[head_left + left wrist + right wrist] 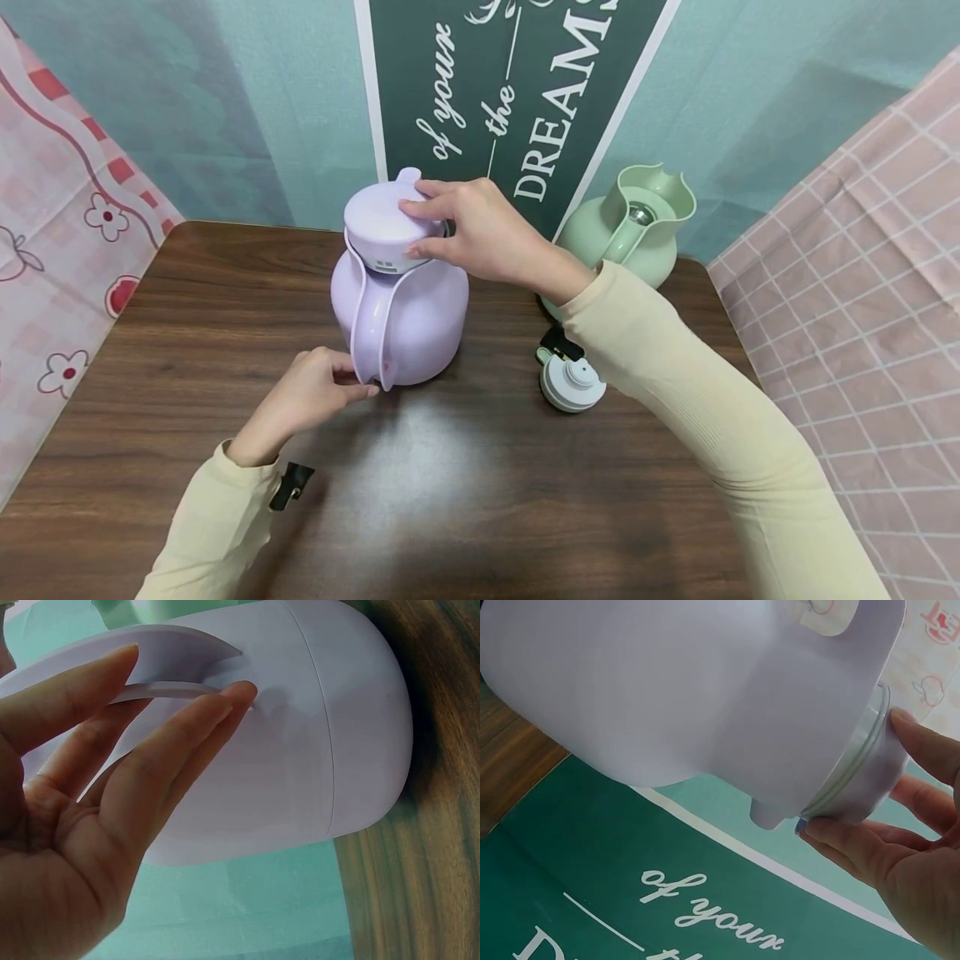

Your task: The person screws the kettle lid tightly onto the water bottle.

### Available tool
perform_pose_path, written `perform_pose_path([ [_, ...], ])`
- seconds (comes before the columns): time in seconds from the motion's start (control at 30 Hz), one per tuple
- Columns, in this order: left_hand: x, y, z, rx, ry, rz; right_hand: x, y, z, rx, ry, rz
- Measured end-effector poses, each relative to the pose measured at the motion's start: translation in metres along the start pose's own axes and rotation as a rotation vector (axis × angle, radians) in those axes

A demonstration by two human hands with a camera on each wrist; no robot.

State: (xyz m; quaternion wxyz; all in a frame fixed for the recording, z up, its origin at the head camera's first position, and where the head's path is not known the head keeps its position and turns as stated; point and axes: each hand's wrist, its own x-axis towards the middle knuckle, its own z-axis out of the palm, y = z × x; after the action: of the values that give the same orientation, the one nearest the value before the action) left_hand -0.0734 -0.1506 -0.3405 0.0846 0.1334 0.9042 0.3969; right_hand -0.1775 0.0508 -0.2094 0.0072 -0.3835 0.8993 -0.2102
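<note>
A lilac vacuum jug (427, 325) stands upright toward the back of the wooden table, its handle (371, 333) facing the near side. My right hand (487, 229) grips the jug's round lilac lid (386, 217), thumb on one side and fingers on the other. The lid sits tilted in the jug's mouth, and in the right wrist view a pale band of the lid (855, 754) shows above the rim. Low on the handle, my left hand (311, 396) has its thumb and fingers around it; the left wrist view shows the fingers (157, 765) bent beside the handle.
A green jug (656, 242) without a lid stands at the back right, partly behind my right arm. Near it lies a white and green stopper lid (572, 385). Behind the table hangs a teal cloth with a dark green lettered panel (480, 92).
</note>
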Motion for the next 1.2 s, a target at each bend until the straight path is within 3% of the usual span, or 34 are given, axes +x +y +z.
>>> perform_pose_path([
  [0.7,0.0,0.001,0.0,-0.014,-0.001,-0.009,-0.002,0.002,-0.003,-0.003,-0.049,0.016],
  [1.2,0.0,0.0,-0.001,-0.02,-0.009,-0.014,0.005,0.005,-0.01,0.04,-0.144,0.065],
])
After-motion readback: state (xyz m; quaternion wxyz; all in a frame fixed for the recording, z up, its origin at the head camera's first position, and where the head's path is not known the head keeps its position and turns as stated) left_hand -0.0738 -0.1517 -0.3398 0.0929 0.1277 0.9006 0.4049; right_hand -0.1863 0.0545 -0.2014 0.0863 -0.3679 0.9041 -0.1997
